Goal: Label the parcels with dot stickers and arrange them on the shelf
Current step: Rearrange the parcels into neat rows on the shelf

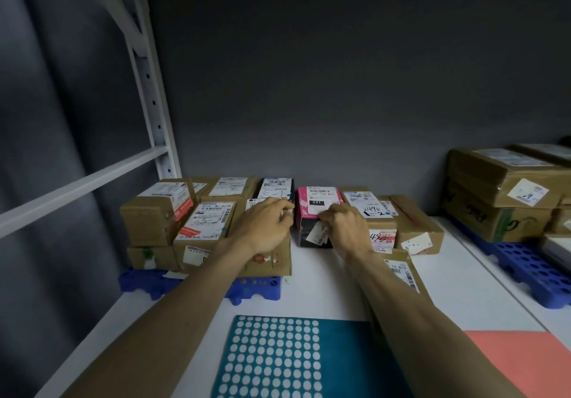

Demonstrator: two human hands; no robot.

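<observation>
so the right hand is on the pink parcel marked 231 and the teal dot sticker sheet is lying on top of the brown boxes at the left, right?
Not quite. The head view shows the teal dot sticker sheet lying flat on the white shelf at the front, not on the brown boxes. The rest holds: the right hand is on the pink parcel marked 231.

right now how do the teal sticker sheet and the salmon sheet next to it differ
The teal sticker sheet shows rows of white circles over its left part, while the salmon sheet looks plain. The teal sheet lies near the middle of the white shelf, between the forearms; the salmon sheet lies at the right and is partly cut off by the picture's edge. The right forearm crosses the teal sheet's right side and the salmon sheet's left edge. Both lie flat near the shelf's front edge.
</observation>
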